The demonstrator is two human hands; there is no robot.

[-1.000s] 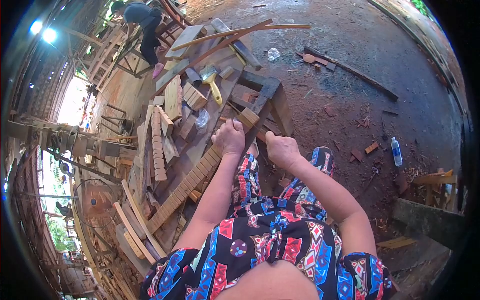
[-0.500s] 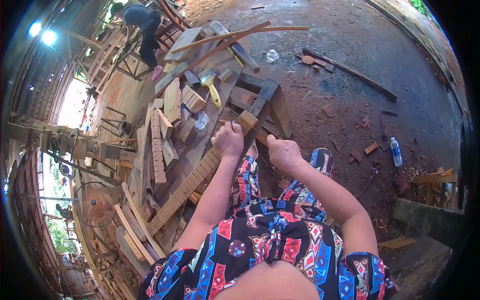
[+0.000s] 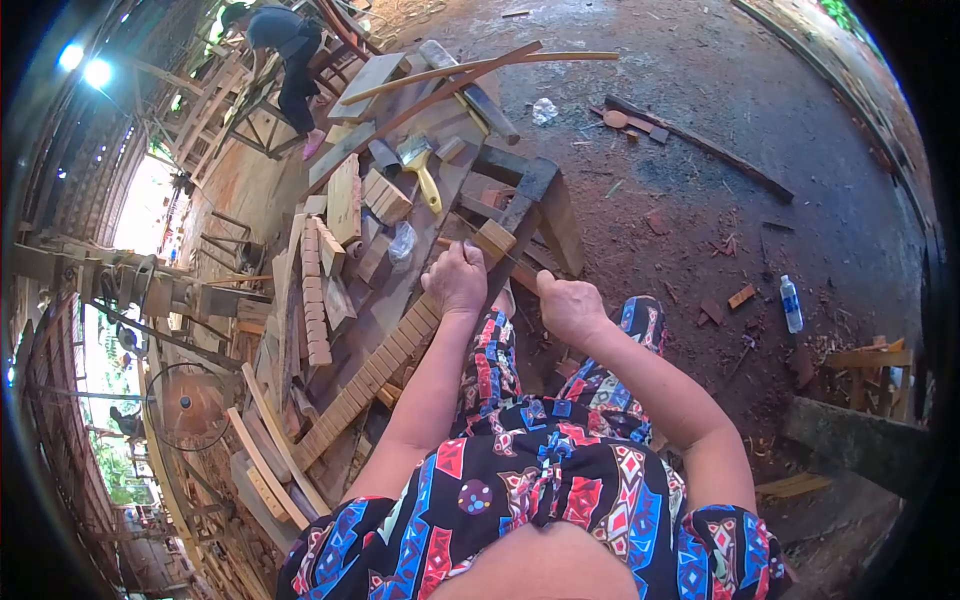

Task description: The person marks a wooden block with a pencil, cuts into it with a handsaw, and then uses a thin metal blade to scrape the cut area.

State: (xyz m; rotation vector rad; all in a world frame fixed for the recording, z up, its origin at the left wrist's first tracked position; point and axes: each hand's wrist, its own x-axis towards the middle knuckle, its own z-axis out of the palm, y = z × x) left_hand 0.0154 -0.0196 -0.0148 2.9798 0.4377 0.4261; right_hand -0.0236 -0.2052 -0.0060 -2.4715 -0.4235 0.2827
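Note:
My left hand (image 3: 456,279) is closed at the bench edge, its fingers curled beside a small wooden block (image 3: 494,239). What its fingers grip is too small to make out. To the right, my right hand (image 3: 570,303) is a fist over my knee, closed round something mostly hidden. A thin dark line runs from the block toward this fist. A long notched wooden strip (image 3: 370,376) runs down and left from beneath my left hand. Above that hand, a brush with a yellow handle (image 3: 428,186) and a crumpled clear plastic piece (image 3: 403,241) lie on the bench.
Wood blocks (image 3: 344,199) and long sticks crowd the bench. A dark bench frame (image 3: 538,180) stands just ahead. On the floor at right are a water bottle (image 3: 792,304) and wood scraps. Another person (image 3: 287,50) bends over at the upper left. A round fan (image 3: 190,408) is at left.
My right hand has shifted very slightly to the right. My left hand stays in the same place beside the block.

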